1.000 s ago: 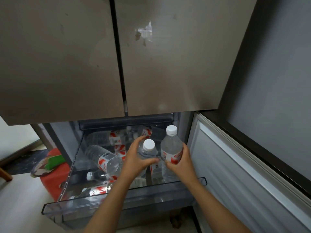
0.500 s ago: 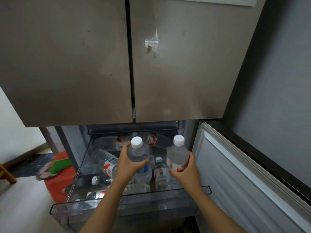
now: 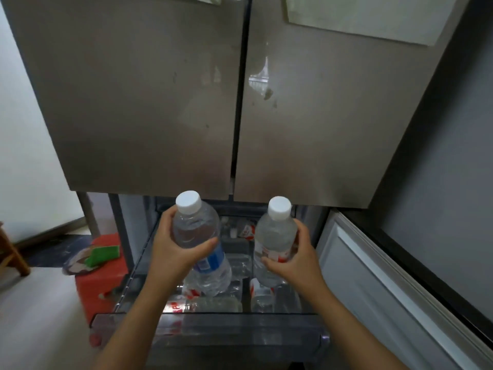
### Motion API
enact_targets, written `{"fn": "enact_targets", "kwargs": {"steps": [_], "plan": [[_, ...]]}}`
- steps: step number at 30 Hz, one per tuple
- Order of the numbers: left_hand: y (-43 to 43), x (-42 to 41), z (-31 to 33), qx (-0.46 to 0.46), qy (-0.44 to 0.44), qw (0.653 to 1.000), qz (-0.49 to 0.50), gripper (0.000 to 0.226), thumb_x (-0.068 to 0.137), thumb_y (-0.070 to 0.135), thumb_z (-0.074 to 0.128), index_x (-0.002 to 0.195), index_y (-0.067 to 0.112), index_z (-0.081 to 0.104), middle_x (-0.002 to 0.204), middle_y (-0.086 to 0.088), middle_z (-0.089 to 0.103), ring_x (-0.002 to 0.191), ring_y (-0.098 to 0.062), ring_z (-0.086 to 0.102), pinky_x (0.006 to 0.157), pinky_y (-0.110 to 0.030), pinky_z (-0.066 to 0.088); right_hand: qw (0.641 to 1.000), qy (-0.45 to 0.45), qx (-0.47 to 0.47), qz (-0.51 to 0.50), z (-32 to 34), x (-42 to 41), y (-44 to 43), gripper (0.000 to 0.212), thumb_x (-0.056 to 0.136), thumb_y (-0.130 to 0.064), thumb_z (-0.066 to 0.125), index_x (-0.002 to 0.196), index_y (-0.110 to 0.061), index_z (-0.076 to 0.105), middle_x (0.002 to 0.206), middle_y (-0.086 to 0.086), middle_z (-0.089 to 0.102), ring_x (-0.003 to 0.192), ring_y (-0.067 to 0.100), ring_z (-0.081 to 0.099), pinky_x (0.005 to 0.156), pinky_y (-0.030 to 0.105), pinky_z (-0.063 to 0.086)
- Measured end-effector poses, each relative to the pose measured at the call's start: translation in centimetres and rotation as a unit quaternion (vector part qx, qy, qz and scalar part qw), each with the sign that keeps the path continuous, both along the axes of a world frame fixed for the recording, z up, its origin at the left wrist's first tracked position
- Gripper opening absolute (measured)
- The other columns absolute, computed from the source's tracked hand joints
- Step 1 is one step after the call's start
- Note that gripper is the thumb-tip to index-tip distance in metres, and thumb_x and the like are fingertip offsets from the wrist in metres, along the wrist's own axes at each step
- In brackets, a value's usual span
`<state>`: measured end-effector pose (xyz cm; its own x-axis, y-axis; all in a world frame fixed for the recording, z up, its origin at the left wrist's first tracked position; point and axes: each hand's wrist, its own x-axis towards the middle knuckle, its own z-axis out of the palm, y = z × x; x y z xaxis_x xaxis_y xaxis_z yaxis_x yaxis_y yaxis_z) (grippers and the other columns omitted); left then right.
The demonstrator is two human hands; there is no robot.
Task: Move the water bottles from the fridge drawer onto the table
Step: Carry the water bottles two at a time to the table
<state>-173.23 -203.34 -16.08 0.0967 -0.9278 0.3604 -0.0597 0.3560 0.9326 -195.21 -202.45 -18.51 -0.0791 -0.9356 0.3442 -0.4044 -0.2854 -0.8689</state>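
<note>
The clear drawer front (image 3: 208,332) sits nearest, so both loads should go straight up and back toward the body to clear it. Just beyond, the left hand (image 3: 173,252) wraps around the blue-labelled bottle (image 3: 200,247), and the right hand (image 3: 294,259) wraps around the red-labelled bottle (image 3: 274,241); both are upright above the drawer. Firm mid-body grips suit, since cold plastic may be slick. Farther in, more bottles (image 3: 210,303) lie waiting.
</note>
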Motion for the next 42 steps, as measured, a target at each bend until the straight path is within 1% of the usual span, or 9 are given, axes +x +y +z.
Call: {"fn": "enact_targets", "kwargs": {"steps": [5, 8, 12, 16, 21, 27, 35, 39, 42], "plan": [[2.1, 3.6, 2.0, -0.009, 0.031, 0.995, 0.090, 0.061, 0.065, 0.005, 0.072, 0.112, 0.028, 0.042, 0.101, 0.015, 0.052, 0.091, -0.001, 0.052, 0.070, -0.018, 0.042, 0.992, -0.037, -0.073, 0.092, 4.9, 3.4, -0.7, 0.080, 0.063, 0.001, 0.081, 0.114, -0.036, 0.032, 0.114, -0.022, 0.042, 0.101, -0.018, 0.048, 0.080, 0.006, 0.046], [3.7, 6.9, 2.9, -0.024, 0.058, 0.987, 0.149, 0.060, 0.054, 0.022, 0.073, 0.107, 0.028, 0.047, 0.099, 0.011, 0.056, 0.089, -0.004, 0.058, 0.069, -0.019, 0.047, 0.980, -0.066, -0.097, 0.159, 6.8, 6.7, -1.3, 0.077, 0.058, -0.012, 0.082, 0.113, -0.032, 0.032, 0.114, -0.013, 0.044, 0.100, -0.012, 0.052, 0.078, 0.008, 0.047], [6.1, 11.5, 3.3, -0.044, 0.044, 0.965, 0.255, 0.044, 0.068, 0.013, 0.073, 0.094, 0.038, 0.047, 0.087, 0.019, 0.062, 0.082, 0.013, 0.060, 0.062, -0.006, 0.049, 0.962, -0.102, -0.080, 0.241, 7.3, 11.9, -1.9, 0.075, 0.057, -0.019, 0.081, 0.113, -0.033, 0.032, 0.117, -0.006, 0.046, 0.105, 0.005, 0.055, 0.077, 0.017, 0.052], [9.5, 15.1, 2.8, -0.025, 0.051, 0.929, 0.366, 0.045, 0.074, 0.001, 0.065, 0.102, 0.032, 0.049, 0.098, 0.012, 0.060, 0.090, -0.005, 0.059, 0.071, -0.022, 0.046, 0.939, -0.091, -0.029, 0.331, 5.5, 17.0, -1.5, 0.076, 0.067, 0.001, 0.077, 0.115, -0.035, 0.030, 0.118, -0.008, 0.045, 0.109, 0.008, 0.053, 0.084, 0.022, 0.054], [15.4, 17.6, 0.9, 0.025, 0.055, 0.887, 0.458, 0.060, 0.070, 0.007, 0.071, 0.124, 0.012, 0.045, 0.115, -0.007, 0.056, 0.104, -0.023, 0.054, 0.085, -0.040, 0.046, 0.892, -0.092, 0.061, 0.439, 3.3, 21.8, 0.3, 0.067, 0.068, 0.003, 0.076, 0.109, -0.030, 0.035, 0.107, -0.011, 0.050, 0.089, -0.012, 0.059, 0.067, 0.010, 0.050], [21.4, 16.8, -2.5, 0.084, 0.016, 0.865, 0.495, 0.057, 0.067, 0.005, 0.076, 0.113, 0.022, 0.046, 0.098, 0.010, 0.056, 0.090, -0.005, 0.055, 0.075, -0.029, 0.047, 0.860, 0.010, 0.104, 0.500, -0.3, 23.8, 2.4, 0.071, 0.066, -0.011, 0.081, 0.108, -0.042, 0.033, 0.110, -0.023, 0.045, 0.106, 0.004, 0.050, 0.096, 0.031, 0.046], [30.4, 12.2, -7.5, 0.153, 0.027, 0.812, 0.562, 0.070, 0.054, 0.014, 0.086, 0.112, 0.026, 0.048, 0.103, 0.002, 0.059, 0.100, -0.022, 0.058, 0.083, -0.041, 0.049, 0.836, 0.092, 0.121, 0.527, -4.0, 22.0, 6.0, 0.080, 0.062, -0.019, 0.083, 0.119, -0.036, 0.029, 0.115, -0.013, 0.048, 0.111, 0.012, 0.050, 0.093, 0.030, 0.045], [35.1, 10.4, -8.1, 0.159, 0.038, 0.779, 0.606, 0.067, 0.061, 0.009, 0.083, 0.115, 0.027, 0.047, 0.106, 0.000, 0.059, 0.100, -0.020, 0.057, 0.086, -0.044, 0.050, 0.806, 0.118, 0.112, 0.569, -4.5, 22.5, 8.7, 0.077, 0.065, -0.017, 0.082, 0.119, -0.031, 0.029, 0.107, -0.017, 0.046, 0.106, 0.009, 0.049, 0.087, 0.023, 0.042], [38.5, 9.1, -7.9, 0.149, 0.040, 0.748, 0.645, 0.064, 0.064, 0.008, 0.080, 0.116, 0.025, 0.047, 0.105, 0.004, 0.059, 0.097, -0.016, 0.057, 0.083, -0.037, 0.048, 0.783, 0.148, 0.090, 0.597, -4.8, 23.9, 11.0, 0.079, 0.064, -0.024, 0.083, 0.121, -0.031, 0.030, 0.107, -0.018, 0.047, 0.108, 0.013, 0.051, 0.093, 0.032, 0.047]]}}
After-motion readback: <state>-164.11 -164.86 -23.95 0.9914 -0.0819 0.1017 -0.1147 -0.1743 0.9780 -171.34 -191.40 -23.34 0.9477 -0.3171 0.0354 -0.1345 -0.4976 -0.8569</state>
